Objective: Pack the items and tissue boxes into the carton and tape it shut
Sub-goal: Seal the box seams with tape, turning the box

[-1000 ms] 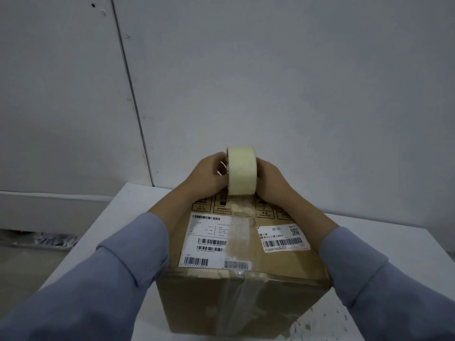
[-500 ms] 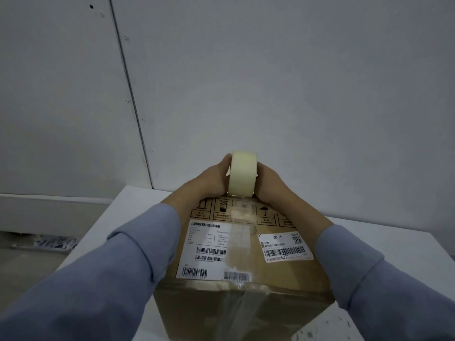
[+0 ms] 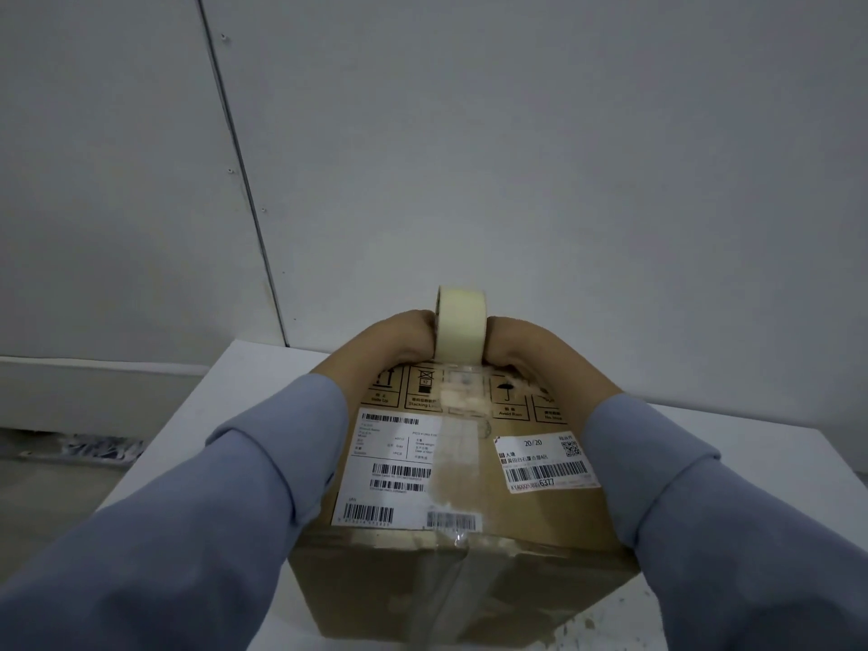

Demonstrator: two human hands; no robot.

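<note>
A closed brown carton [image 3: 540, 523] with white shipping labels stands on the white table [image 3: 197, 429] in front of me. A strip of clear tape [image 3: 458, 458] runs along its top seam and down the near face. At the carton's far top edge stands a pale yellow tape roll [image 3: 461, 326] on its rim. My left hand [image 3: 394, 345] grips the roll from the left and my right hand [image 3: 526, 350] grips it from the right. The carton's contents are hidden.
A grey panelled wall [image 3: 563, 157] rises right behind the table. On the floor at the left lies some scattered debris [image 3: 101, 446] below a low ledge. White specks mark the table by the carton's near right corner [image 3: 592, 627].
Both hands have pushed the tape roll away from me along the seam to the carton's far edge, laying tape behind it. The carton has stayed in place.
</note>
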